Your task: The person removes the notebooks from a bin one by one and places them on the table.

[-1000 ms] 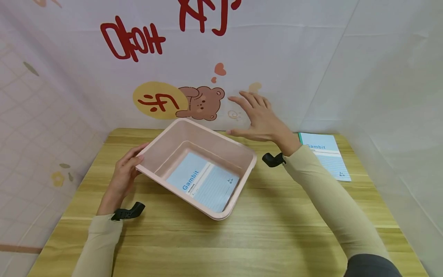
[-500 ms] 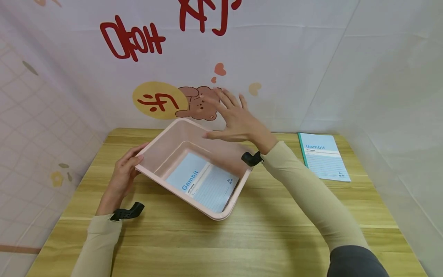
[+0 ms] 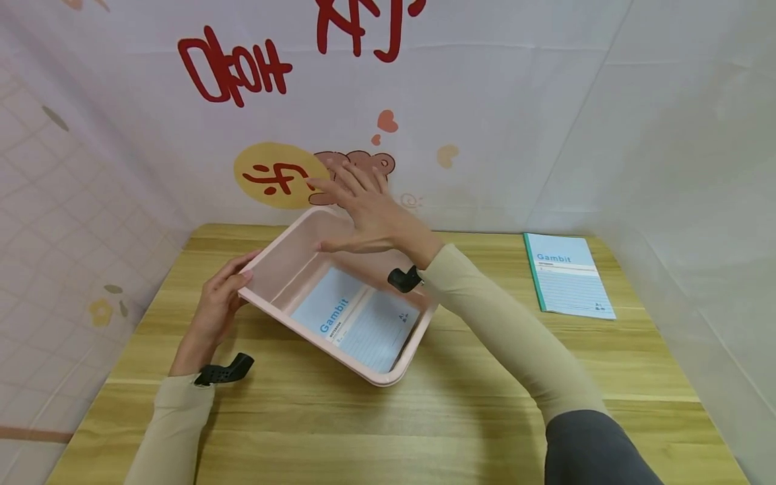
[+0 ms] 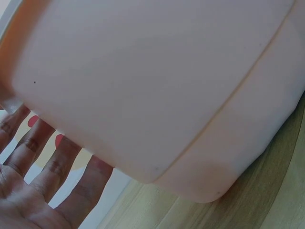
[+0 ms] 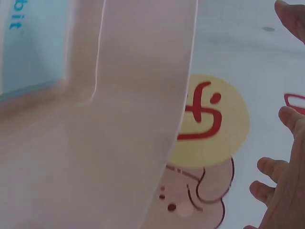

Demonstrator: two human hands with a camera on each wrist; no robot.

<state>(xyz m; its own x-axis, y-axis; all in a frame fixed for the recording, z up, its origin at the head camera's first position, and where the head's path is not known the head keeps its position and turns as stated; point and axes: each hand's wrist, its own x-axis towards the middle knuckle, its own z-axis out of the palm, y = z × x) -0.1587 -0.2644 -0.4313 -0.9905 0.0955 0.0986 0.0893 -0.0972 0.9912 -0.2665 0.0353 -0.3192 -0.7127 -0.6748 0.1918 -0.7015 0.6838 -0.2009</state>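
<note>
A pale pink plastic basin (image 3: 279,304) stands tilted over the table in the head view. Inside it lies a light blue Gambit notebook (image 3: 364,320). My left hand (image 3: 213,303) grips the basin's left corner, thumb on the rim. In the left wrist view its fingers (image 4: 57,164) reach behind the basin's outer wall (image 4: 143,90). My right hand (image 3: 372,219) is held with fingers spread above the basin's far side, holding nothing. The right wrist view shows fingers (image 5: 293,138) apart from the basin's wall (image 5: 143,86).
A second Gambit notebook (image 3: 570,276) with a green spine lies at the table's back right. Behind the wooden table (image 3: 339,438) hangs a white cloth (image 3: 503,121) printed with a bear and red characters. More cloth borders both sides.
My right hand has swept leftward, from beyond the basin's right corner to over its far side, fingers still spread. The left hand and the basin have stayed in place.
</note>
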